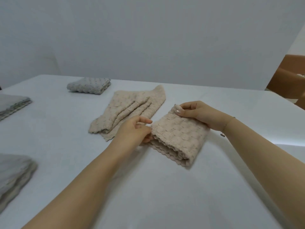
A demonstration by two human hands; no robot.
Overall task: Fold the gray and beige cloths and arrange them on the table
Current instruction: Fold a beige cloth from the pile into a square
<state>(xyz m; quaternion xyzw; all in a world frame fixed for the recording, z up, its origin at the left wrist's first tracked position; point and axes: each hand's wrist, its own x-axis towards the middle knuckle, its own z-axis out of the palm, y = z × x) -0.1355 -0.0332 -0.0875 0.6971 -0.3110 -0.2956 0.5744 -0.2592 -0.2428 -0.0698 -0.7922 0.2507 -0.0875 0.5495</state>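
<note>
While your right hand [196, 114] is pinching the folded beige cloth [179, 138] corner on the table [148, 187] | left hand [134, 131] fingers are gripping its edge | risk: layers are slipping apart if you are releasing early.

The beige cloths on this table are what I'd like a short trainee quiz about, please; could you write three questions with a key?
1. True or false: the right hand pinches the far corner of the folded beige cloth.
2. How many gray cloths show on the white table?
3. Which beige cloth remains unfolded: A, the rumpled beige cloth behind the left hand; B, the one being held?

Key: 1 true. 2 three: the far gray cloth, the left gray cloth, the near gray cloth. 3 A.
</note>
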